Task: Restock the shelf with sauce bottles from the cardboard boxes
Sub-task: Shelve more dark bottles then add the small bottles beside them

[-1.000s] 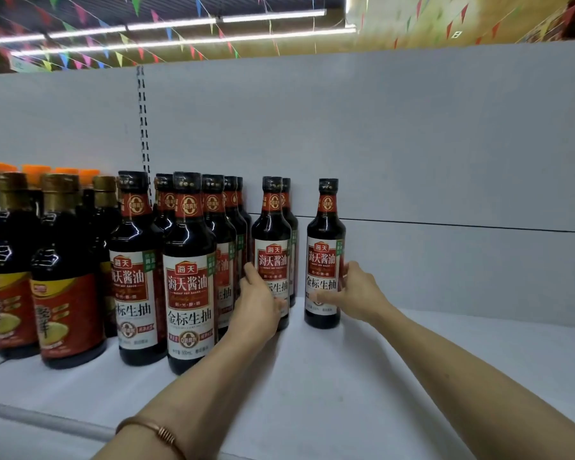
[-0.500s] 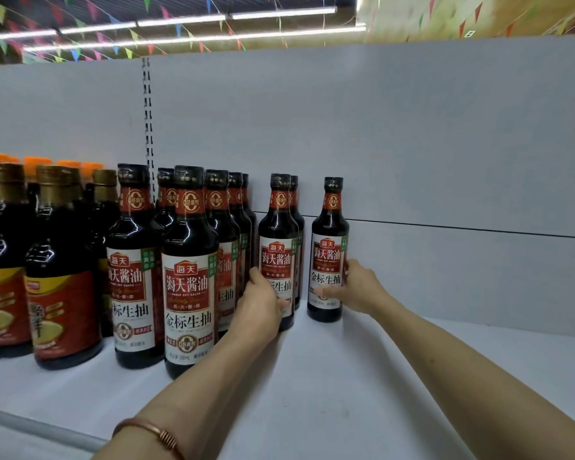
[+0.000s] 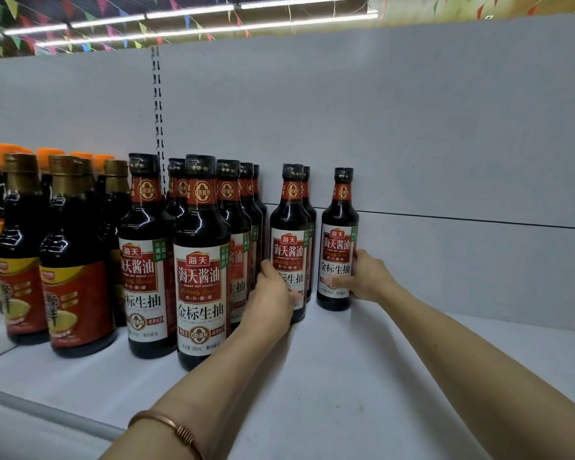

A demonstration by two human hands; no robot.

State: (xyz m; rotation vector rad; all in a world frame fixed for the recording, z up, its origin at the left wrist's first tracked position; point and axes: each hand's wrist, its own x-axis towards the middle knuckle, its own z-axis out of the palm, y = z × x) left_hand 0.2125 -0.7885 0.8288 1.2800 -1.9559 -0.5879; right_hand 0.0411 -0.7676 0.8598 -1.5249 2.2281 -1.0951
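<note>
Several dark soy sauce bottles with red and white labels stand in rows on the white shelf (image 3: 362,376). My left hand (image 3: 273,298) grips the lower body of one soy sauce bottle (image 3: 289,240) at the front of a short row. My right hand (image 3: 362,277) holds the rightmost soy sauce bottle (image 3: 337,234), which stands alone near the shelf's back panel, upright on the shelf. The cardboard boxes are out of view.
Gold-capped bottles (image 3: 73,260) with red and yellow labels and orange-capped ones behind them fill the shelf's left side. A grey back panel (image 3: 445,144) rises behind. The shelf's rounded front edge (image 3: 47,413) runs at lower left. Bare shelf lies right of my right arm.
Both hands stay on their bottles, which have shifted slightly toward the back panel. The view has crept a little closer and to the right.
</note>
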